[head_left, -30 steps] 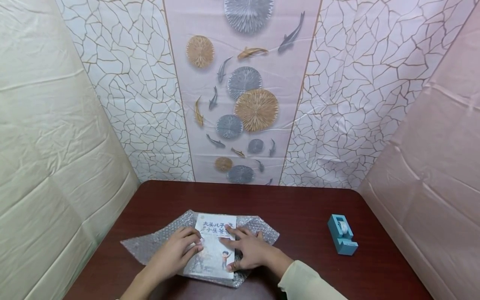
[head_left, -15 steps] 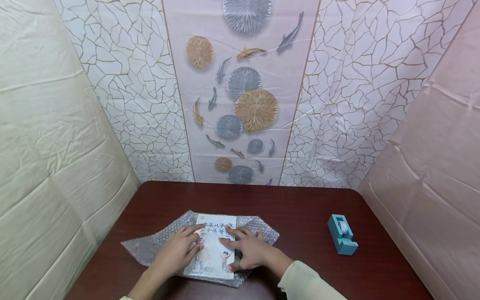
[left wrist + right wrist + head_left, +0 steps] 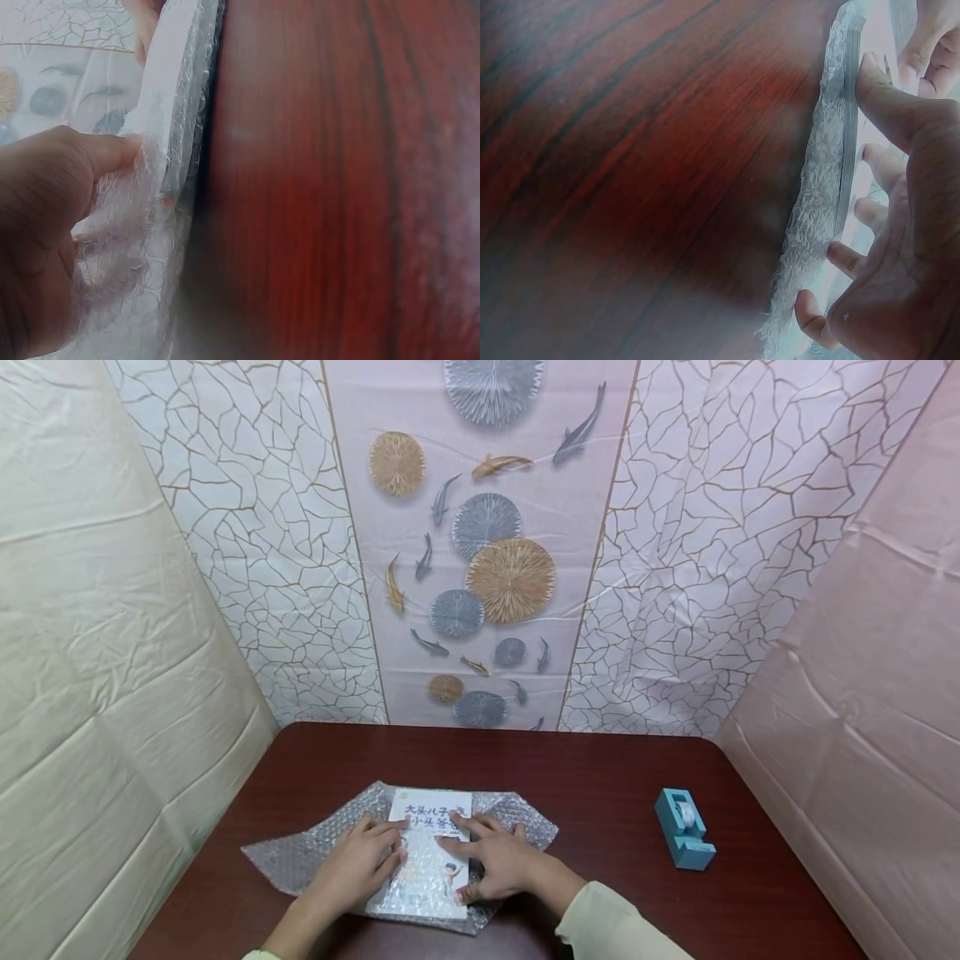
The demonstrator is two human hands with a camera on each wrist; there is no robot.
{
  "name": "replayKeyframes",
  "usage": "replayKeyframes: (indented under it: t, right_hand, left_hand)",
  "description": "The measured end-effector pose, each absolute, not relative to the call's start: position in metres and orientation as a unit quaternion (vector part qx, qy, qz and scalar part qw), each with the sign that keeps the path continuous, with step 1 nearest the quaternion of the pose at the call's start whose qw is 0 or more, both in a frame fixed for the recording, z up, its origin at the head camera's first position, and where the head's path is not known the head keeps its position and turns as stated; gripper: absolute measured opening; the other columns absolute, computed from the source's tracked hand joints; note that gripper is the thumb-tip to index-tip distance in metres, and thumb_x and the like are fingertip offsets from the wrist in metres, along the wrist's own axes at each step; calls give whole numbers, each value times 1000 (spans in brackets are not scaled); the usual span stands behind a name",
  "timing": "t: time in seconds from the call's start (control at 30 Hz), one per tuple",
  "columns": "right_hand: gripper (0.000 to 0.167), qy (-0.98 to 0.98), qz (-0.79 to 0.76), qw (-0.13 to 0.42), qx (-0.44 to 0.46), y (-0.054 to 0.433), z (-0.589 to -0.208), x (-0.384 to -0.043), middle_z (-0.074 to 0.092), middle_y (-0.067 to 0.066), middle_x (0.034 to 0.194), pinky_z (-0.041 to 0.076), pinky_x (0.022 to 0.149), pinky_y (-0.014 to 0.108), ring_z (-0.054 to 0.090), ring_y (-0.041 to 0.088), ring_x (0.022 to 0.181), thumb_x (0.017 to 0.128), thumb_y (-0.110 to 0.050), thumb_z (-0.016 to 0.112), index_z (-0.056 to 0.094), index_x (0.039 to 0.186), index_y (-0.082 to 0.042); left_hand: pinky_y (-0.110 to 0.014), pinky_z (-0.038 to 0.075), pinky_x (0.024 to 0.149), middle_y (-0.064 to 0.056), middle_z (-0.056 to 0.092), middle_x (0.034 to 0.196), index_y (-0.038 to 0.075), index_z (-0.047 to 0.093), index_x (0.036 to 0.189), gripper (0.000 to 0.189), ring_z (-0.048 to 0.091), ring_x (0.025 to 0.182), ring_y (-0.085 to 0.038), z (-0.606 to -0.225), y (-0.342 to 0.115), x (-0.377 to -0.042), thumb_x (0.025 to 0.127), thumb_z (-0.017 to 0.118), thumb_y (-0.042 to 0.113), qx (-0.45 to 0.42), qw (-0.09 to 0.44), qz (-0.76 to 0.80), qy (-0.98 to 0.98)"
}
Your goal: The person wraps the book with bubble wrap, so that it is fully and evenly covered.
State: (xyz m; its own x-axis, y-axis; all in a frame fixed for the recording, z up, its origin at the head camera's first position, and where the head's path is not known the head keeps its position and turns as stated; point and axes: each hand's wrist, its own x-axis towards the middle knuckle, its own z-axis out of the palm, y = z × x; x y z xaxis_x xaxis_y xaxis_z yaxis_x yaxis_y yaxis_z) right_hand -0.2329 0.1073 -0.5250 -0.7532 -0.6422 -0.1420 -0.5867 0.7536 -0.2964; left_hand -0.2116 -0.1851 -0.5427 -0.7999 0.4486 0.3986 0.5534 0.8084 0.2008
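Note:
A thin book with a white cover (image 3: 431, 799), blue Chinese lettering and a small cartoon figure lies on a sheet of bubble wrap (image 3: 300, 853). Glossy wrap also shows over the left and lower part of its cover. At the book's left side, my left hand (image 3: 358, 864) rests with its fingers laid on the wrap, thumb near the cover edge. My right hand (image 3: 504, 858) presses on the book's right side, fingers spread, thumb low on the cover. In the right wrist view, the page edges (image 3: 847, 142) show beside the wrap and some fingers touch the wrap.
A blue tape dispenser (image 3: 684, 828) with a roll of clear tape stands at the right of the dark red-brown table (image 3: 600, 793). Patterned cloth (image 3: 480, 568) hangs behind the table, with plain cloth on both sides.
My left hand's fingers reach up over the lettering, then draw back a little and lie along the book's left side. My right hand and the book stay in place.

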Motion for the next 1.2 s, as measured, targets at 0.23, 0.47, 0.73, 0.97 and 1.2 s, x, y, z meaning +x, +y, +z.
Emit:
replayKeyframes:
  t: [0.23,0.47,0.73,0.97,1.2]
  right_hand:
    - [88,928,-122,119,-332,108,-525,-233,20,-3,187,30,110,94,27,41,169,94,-71,75,40,170,-45]
    - [89,927,-122,127,-332,108,-524,-235,19,-3,187,30,111,95,25,41,170,95,-71,74,39,171,-43]
    - [65,928,-137,129,-321,106,-521,-233,22,-4,186,28,112,94,27,42,169,108,-66,56,43,168,-46]
    - [61,932,-148,134,-304,104,-523,-233,22,-8,186,26,115,93,26,40,170,111,-70,46,44,167,-48]
    - [76,929,-135,121,-321,104,-523,-232,21,-4,187,29,111,95,28,40,169,101,-74,63,42,169,-45]
  left_hand:
    - [-67,56,107,-4,80,136,13,76,140,36,68,121,-31,-545,-184,-215,106,74,24,-249,141,-170,-943]
    - [-59,58,99,-3,80,133,11,77,138,37,65,114,-26,-549,-183,-218,102,77,21,-255,159,-169,-939]
    - [-51,57,93,3,79,136,26,67,88,17,65,115,-25,-551,-180,-218,97,80,19,-248,168,-177,-937]
    - [-49,57,92,7,78,137,28,58,82,27,64,117,-23,-551,-178,-218,96,80,20,-236,160,-174,-943]
    - [-49,58,97,5,78,134,26,61,84,24,64,116,-24,-548,-176,-214,94,82,19,-237,171,-150,-945]
